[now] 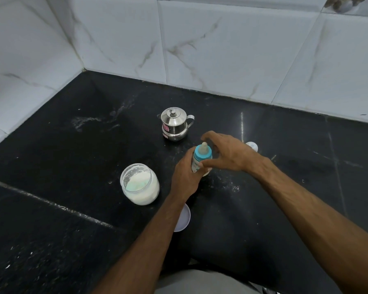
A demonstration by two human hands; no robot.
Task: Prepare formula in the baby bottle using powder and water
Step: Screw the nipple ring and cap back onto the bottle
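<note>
baby bottle [200, 160] stands on the black counter [72, 149], a little tilted; it serves as landmark for all positions below. teal collar and teat are on it.

left hand [184, 179] grips the lower body of the bottle, fingers wrapped around it, probably to stop it turning. right hand [227, 153] arches over the top from the right, fingers spread and curved around the collar; thumb lies against the bottle just under the collar. whether the fingertips actually press on the collar cannot be told. judgement: the collar is being screwed on or off; direction unknown.

open powder jar [139, 184] sits left of the bottle and slightly nearer the person, partly filled with white powder. its likely lid [182, 218], a pale disc, lies nearer than the bottle, half hidden under the left forearm. steel pot [174, 124], lid on, stands behind the bottle towards the tiled wall; presumably the water source. a small white cap [252, 146] lies right of the bottle, beyond the right hand.

white specks on the counter just right of the bottle, likely spilled powder. contents of the bottle not readable behind the hands.
</note>
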